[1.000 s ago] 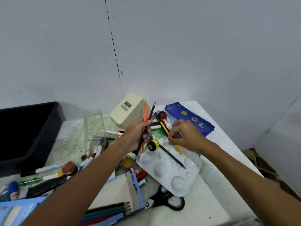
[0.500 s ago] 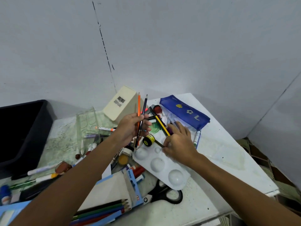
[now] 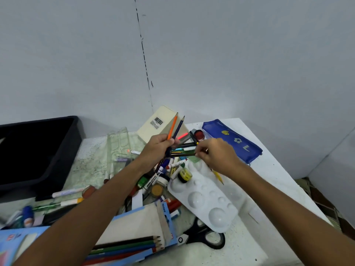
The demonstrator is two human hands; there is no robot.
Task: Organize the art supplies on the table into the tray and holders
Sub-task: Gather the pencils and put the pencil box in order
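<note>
Yellow pencil (image 3: 218, 174) half behind right hand (image 3: 217, 156)

The black tray (image 3: 38, 150) runs off the left edge, its inside too dark to read. The blue pencil box (image 3: 134, 244) is cut by the bottom edge. The left forearm covers part of the marker pile (image 3: 163, 169). The right hand (image 3: 217, 156) hides most of a yellow pencil (image 3: 219, 176). The barcode label (image 3: 156, 122) is too small to read.
</note>
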